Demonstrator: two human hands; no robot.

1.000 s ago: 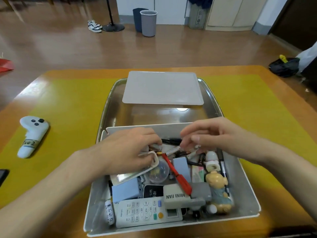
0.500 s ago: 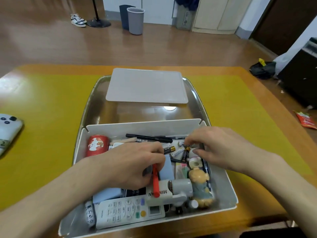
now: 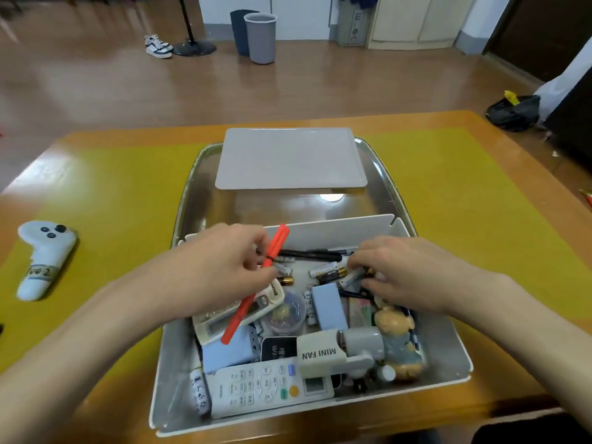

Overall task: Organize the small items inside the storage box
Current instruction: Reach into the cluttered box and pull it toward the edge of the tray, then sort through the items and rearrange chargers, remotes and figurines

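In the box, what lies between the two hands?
Head view: loose batteries and black pens lie on the box floor between the left hand, holding a red screwdriver, and the right hand.

"MINI FAN" was printed on the handheld fan point(image 3: 323, 353). "Shin…" was partly readable on the white remote point(image 3: 256, 307). A handwritten label sat on the game controller point(image 3: 41, 261), illegible.

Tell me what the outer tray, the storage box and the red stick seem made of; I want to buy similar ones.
Outer tray: looks like polished metal, since it mirrors a ceiling light. Storage box: probably matte white plastic, with thin flat walls and no glare. Red stick, pinched by the left hand: likely smooth plastic, uniform bright colour; it is blurred, so unsure.
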